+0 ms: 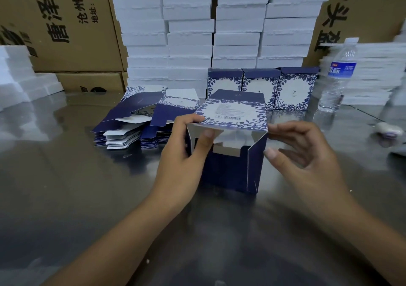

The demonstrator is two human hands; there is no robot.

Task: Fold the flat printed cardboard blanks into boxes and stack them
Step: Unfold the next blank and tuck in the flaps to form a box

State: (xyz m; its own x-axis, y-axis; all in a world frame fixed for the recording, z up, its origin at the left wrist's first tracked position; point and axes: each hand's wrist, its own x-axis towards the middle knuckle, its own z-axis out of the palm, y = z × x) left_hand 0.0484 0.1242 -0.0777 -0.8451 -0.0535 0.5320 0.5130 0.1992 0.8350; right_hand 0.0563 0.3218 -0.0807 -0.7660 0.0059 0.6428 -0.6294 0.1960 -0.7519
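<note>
Left hand point(184, 154) is being clamped on the half-formed floral box point(226, 171) between both hands, thumb inside its open end; right hand point(307, 151), fingers loosely spread, is being rested against the opposite corner. That end is seemingly being closed; an inward tuck is being called for next.

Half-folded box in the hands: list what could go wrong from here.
1. The left hand has its thumb inside the open end of the box; a flap folded over it may crease.
2. The right hand only touches a corner with its fingertips, so the box could skew or slide on the shiny table.
3. The water bottle stands beside the finished boxes; a knock might tip it onto them.
</note>
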